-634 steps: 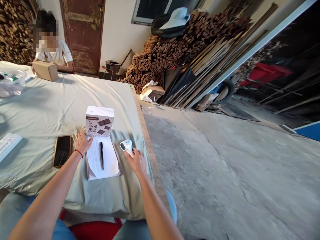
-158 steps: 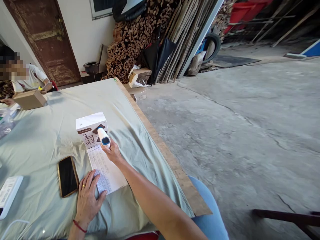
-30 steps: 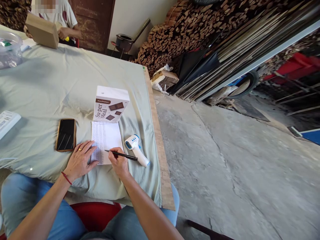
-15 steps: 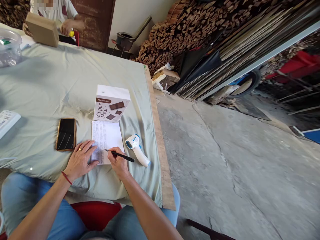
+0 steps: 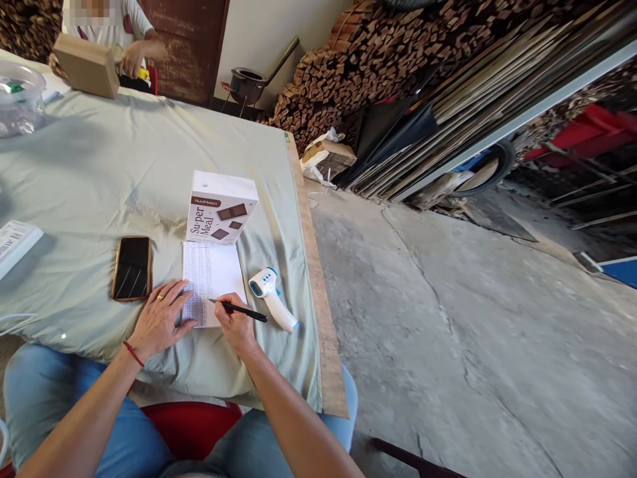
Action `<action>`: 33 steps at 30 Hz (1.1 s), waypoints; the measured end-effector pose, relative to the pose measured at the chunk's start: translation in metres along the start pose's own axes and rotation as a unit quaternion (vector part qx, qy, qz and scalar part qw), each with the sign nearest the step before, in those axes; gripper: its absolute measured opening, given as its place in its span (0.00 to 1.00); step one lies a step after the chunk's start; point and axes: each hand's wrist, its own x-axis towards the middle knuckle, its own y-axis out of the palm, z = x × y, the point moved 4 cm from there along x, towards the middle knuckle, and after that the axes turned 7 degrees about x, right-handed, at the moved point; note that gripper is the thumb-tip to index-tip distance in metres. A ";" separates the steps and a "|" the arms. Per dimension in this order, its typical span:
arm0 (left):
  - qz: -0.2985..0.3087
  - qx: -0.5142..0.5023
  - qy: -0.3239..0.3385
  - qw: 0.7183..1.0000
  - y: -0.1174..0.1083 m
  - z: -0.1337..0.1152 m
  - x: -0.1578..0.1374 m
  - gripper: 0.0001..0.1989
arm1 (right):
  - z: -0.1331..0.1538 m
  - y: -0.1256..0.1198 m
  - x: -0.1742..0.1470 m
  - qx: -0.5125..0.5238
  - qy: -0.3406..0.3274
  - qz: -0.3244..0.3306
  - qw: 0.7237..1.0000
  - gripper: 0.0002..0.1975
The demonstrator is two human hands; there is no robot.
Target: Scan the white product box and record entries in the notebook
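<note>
Pinched in the grip of the right hand [image 5: 237,325]: a black pen [image 5: 253,312], tip over a notebook [image 5: 225,269], with tiny writing, too small to read, down the page's left side. Flat, fingers spread on the notebook's left edge, just beside a phone [image 5: 132,268]: the left hand [image 5: 160,315]. Standing at the notebook's top: a white Su-per Meal box [image 5: 221,209], insides hidden. To the right: a white-and-blue thermometer gun [image 5: 273,297], near the tabletop's [image 5: 326,352] wooden edge, then wide grey floor [image 5: 448,299]. Far left: a clear plastic tub [image 5: 24,99], cut off, something green inside, hard to make out.
</note>
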 end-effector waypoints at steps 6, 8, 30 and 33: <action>0.000 0.006 0.001 1.000 0.000 0.000 0.000 0.24 | -0.002 0.000 -0.001 -0.006 -0.001 -0.014 1.000 0.07; 0.002 0.007 0.001 1.000 0.000 0.000 0.000 0.25 | -0.002 0.000 -0.002 -0.013 -0.002 -0.013 1.000 0.07; 0.000 0.016 0.005 1.000 0.000 0.000 0.000 0.25 | 0.003 -0.003 -0.002 -0.015 -0.016 -0.026 0.999 0.07; -0.003 0.017 0.005 1.000 0.000 0.000 0.000 0.25 | 0.002 -0.004 -0.003 -0.006 -0.017 -0.032 0.999 0.07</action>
